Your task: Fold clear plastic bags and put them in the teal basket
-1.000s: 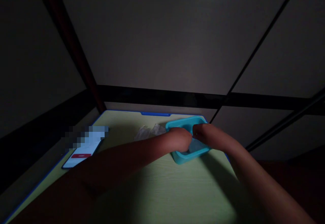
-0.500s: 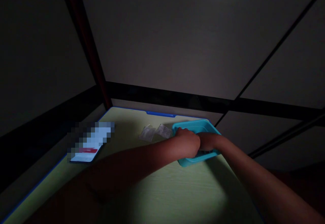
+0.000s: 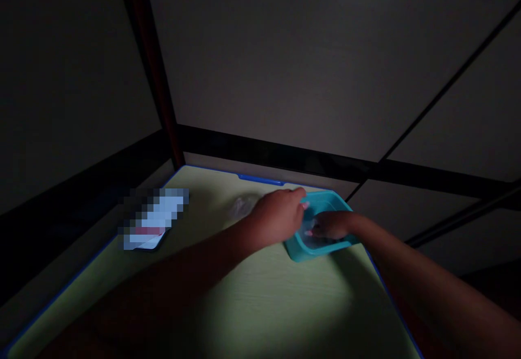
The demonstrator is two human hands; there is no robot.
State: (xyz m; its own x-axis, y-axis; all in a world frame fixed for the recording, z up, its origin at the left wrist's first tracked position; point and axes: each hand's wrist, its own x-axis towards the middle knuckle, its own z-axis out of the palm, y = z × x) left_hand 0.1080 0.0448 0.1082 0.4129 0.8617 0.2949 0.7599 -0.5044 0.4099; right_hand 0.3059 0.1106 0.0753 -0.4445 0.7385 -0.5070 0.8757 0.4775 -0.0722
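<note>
A turquoise plastic bin stands at the table's right edge. My left hand is closed at the bin's left side, its fingertips over the rim. Whether it grips the rim or a small thing is hard to see. Inside the bin is my right hand, its fingers drawn together in a pinch. Something pale or see-through shows near those fingertips, too dark and blurred to name. To the left of the bin lies a clear plastic packet, partly covered by my left hand.
A phone with a lit screen, partly pixelated, lies on the left of the pale wooden-topped table. The table has a blue edge and a blue handle strip at the back. Dark panelled cabinet doors rise behind it.
My left hand has moved left, from inside the bin beside my right hand to its left rim, now covering part of the packets. My right hand stays in the bin. The view has shifted slightly.
</note>
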